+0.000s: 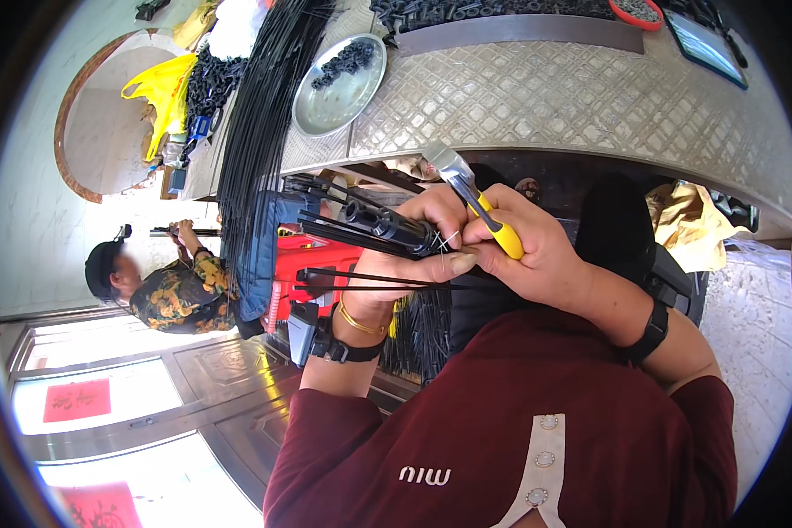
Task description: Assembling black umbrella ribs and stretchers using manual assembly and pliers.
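Note:
My left hand (380, 271) is closed around a black umbrella frame (387, 225), its thin dark ribs sticking out to the left past my wrist. Thin pale wire ends (447, 239) show at the frame's tip, between the fingers of both hands. Pliers with yellow grips (507, 239) rest in my right hand (546, 251), their metal head pointing up and left toward the table edge. With thumb and forefinger the same hand pinches at the wire, touching my left thumb. The exact grip on the wire is partly hidden by the fingers.
A metal bowl (340, 104) with small black parts stands on the patterned table (537, 97). Long black ribs (260, 132) hang over its left edge. At the back lie a red dish (635, 12) and a tablet (702, 46). Another person (176, 286) works at the left.

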A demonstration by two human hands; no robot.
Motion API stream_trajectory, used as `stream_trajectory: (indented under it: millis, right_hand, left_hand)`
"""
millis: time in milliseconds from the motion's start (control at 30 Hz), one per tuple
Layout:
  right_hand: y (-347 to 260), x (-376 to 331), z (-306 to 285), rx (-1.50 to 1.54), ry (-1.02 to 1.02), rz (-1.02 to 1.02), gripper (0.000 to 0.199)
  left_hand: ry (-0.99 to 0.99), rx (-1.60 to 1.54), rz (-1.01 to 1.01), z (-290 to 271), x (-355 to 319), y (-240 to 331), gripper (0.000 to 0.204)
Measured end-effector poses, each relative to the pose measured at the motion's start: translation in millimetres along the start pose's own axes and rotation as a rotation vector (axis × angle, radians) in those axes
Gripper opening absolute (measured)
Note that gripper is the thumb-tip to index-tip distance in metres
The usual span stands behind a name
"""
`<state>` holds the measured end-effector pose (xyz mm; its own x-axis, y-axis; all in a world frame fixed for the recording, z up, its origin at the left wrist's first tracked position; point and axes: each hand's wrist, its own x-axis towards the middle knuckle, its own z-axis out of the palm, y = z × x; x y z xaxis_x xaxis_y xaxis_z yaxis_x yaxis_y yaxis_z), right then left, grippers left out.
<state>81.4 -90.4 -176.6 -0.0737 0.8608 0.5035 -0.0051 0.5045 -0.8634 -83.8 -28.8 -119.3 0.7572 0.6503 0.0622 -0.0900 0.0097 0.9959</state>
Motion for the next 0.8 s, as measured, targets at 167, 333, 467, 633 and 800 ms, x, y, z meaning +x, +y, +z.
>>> stream_trajectory:
  millis: [167, 333, 467, 633, 800]
  right_hand:
    - [-2.3, 0.2, 2.3, 0.001, 0.05, 0.014, 0.018]
    - [-3.6, -1.3, -0.3, -0.048, 0.068, 0.064, 0.019]
    - [-4.9, -1.6, -6.2, -0.031, 0.049, 0.111, 0.022]
    - [-22.8, 13.7, -36.2, -0.298, 0.045, 0.0, 0.029]
    - [-43.9, 47.8, -46.4, -0.388, -0.101, -0.256, 0.034]
  left_hand:
    - [0.013, 0.048, -0.012, 0.9, 2.0, 0.6, 0.022]
    - [0.092, 0.178, -0.018, 4.9, 1.5, -6.2, 0.02]
    - [0.106, 0.256, 0.142, 6.0, 6.4, -10.3, 0.02]
    - [0.245, -0.106, 0.156, 14.7, 13.7, -15.8, 0.021]
    - [0.245, -0.23, 0.104, 19.8, 20.0, -17.6, 0.038]
